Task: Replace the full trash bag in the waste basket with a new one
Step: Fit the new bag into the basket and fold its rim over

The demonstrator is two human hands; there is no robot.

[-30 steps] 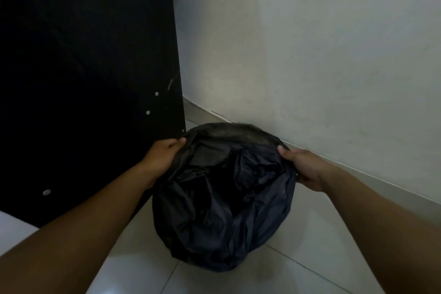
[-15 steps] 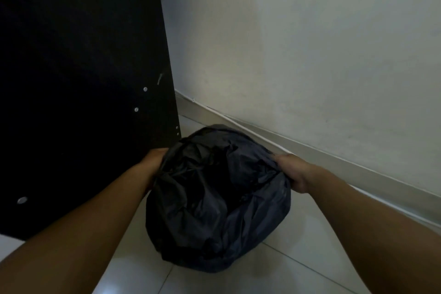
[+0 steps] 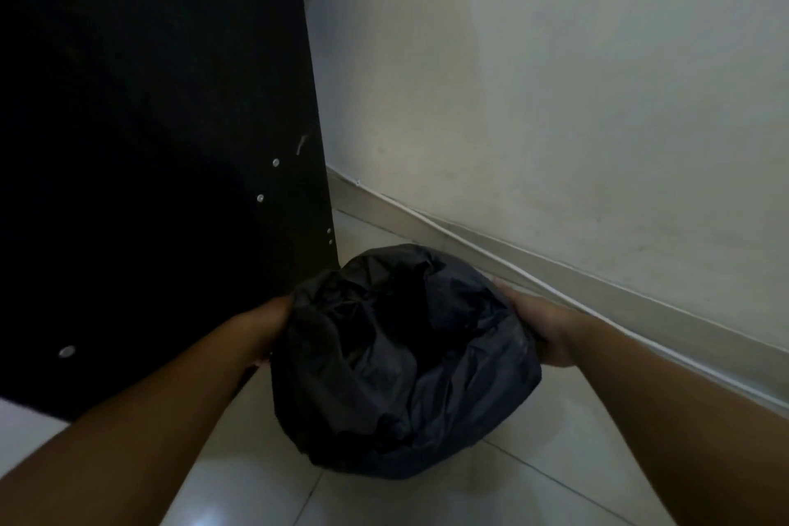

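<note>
A black trash bag (image 3: 401, 359) covers the round waste basket on the tiled floor, its crumpled plastic sagging into the opening and draped down the sides. The basket itself is hidden under the plastic. My left hand (image 3: 267, 327) presses against the bag's left edge with its fingers tucked behind the plastic. My right hand (image 3: 536, 327) grips the bag's right edge at the rim. Both arms reach in from the bottom corners.
A tall black furniture panel (image 3: 162, 141) with small screws stands directly left of the basket. A pale wall (image 3: 555, 98) with a grey skirting board (image 3: 597, 299) runs behind and to the right. Glossy white floor tiles (image 3: 533, 483) lie around the basket.
Both hands have slid down the basket's sides, pulling the bag's edge lower over the rim. The bag's opening looks more collapsed and crumpled than before.
</note>
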